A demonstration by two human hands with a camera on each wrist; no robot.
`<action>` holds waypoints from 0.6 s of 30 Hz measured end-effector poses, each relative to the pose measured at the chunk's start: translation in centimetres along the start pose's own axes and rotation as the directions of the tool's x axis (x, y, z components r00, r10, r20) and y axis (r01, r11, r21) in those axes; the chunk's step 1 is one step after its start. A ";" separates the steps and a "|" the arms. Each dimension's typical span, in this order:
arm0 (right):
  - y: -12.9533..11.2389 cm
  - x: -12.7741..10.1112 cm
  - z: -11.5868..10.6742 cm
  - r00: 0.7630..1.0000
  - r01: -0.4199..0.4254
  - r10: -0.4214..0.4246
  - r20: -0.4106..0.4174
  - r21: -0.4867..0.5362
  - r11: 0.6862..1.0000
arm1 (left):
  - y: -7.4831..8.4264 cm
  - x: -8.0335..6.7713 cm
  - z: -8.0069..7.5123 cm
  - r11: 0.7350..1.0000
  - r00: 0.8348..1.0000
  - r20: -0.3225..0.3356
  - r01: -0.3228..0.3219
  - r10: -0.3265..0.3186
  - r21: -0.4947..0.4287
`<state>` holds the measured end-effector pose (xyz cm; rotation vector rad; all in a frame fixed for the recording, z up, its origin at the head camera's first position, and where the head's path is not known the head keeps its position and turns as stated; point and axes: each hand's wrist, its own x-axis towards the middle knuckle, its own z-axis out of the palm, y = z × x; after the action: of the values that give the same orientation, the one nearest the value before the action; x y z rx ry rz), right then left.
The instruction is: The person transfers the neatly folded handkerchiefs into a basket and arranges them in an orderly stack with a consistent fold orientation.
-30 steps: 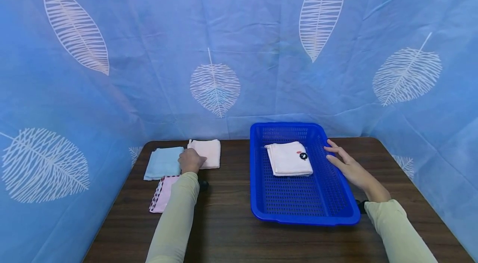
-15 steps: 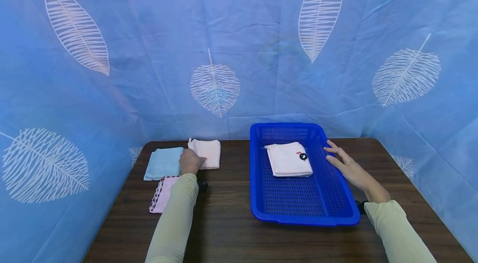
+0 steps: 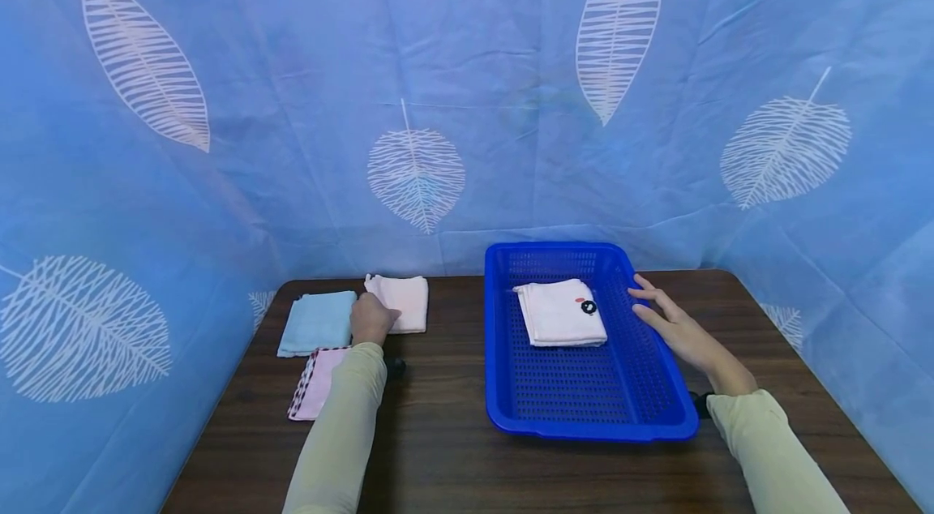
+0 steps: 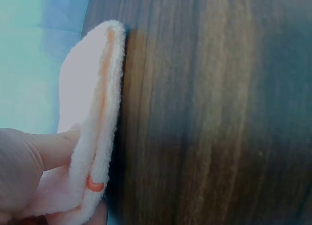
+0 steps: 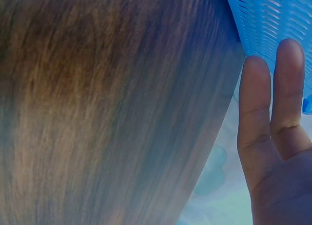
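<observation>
The left hand (image 3: 370, 318) pinches the near left corner of a folded pale pink cloth (image 3: 411, 303), its thumb lying on top and a fingertip showing underneath in the left wrist view. A small orange mark (image 4: 95, 185) sits on the cloth's edge, just beside that grip. The right hand (image 3: 682, 331) has its fingers extended and parted at the right side of a blue basket (image 3: 494, 344); whether the fingertips press the rim or merely lie against it, I cannot tell.

Just left of the left hand lies a folded light blue cloth (image 3: 316, 323). Nearer the person, partly under the left sleeve (image 3: 339, 429), is a pink cloth with a checked edge (image 3: 317, 384). Between the hands, inside the basket, rests a folded white cloth (image 3: 558, 315) with a black round motif. Beneath both hands spreads a dark wooden table (image 3: 438, 433); beyond them hangs a blue leaf-patterned curtain (image 3: 314, 173).
</observation>
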<state>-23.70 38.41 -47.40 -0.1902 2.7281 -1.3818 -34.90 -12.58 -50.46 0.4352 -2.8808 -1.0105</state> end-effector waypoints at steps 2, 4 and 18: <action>0.0 0.0 0.0 1.000 0.000 0.000 0.002 0.003 1.000 | 0.2 -0.1 -0.1 1.000 1.000 0.003 -0.001 0.001 0.005; 0.0 0.0 0.0 1.000 -0.005 0.005 0.003 0.007 1.000 | 0.3 -0.2 -0.2 1.000 1.000 0.007 -0.002 0.002 0.012; -0.1 -0.1 0.0 1.000 -0.003 0.002 0.003 0.026 1.000 | 0.4 0.3 -0.6 1.000 0.998 0.066 0.024 -0.023 -0.012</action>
<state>-23.63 38.33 -47.35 -0.1873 2.7050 -1.4145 -35.17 -12.65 -49.75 0.4444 -2.9320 -1.0665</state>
